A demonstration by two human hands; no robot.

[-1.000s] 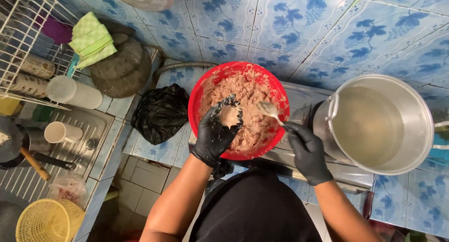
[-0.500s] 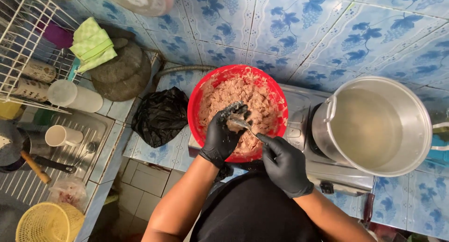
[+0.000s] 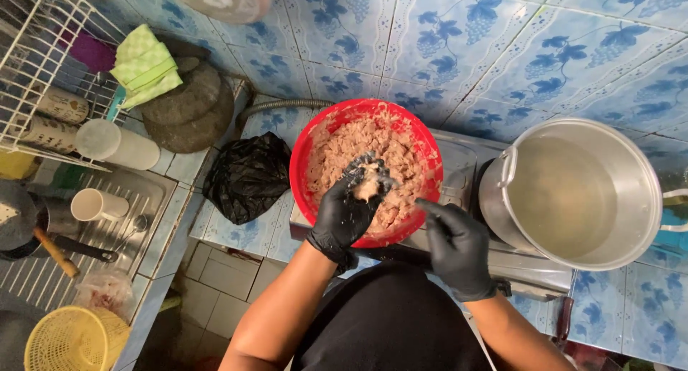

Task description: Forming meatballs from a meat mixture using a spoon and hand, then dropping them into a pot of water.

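Note:
A red bowl (image 3: 308,134) of pinkish minced meat paste (image 3: 351,145) sits on a steel stove top (image 3: 459,174). My left hand (image 3: 351,206), in a black glove, is over the bowl's near side and squeezes a lump of the paste (image 3: 368,188) out of its fist. My right hand (image 3: 455,245), also in a black glove, hovers by the bowl's right rim with its fingers curled. The spoon it held a moment ago is hidden under the glove. A large steel pot (image 3: 573,192) with cloudy water stands to the right of the bowl.
A black plastic bag (image 3: 247,174) lies left of the bowl. Further left are a sink with a white mug (image 3: 97,205), a wire dish rack (image 3: 43,70), stone slabs under a green cloth (image 3: 147,64), and a yellow basket (image 3: 72,339). A blue tiled wall stands behind.
My right hand has drawn the spoon back from the paste toward my body. My left fist has tightened and pushed a lump of paste up between thumb and finger.

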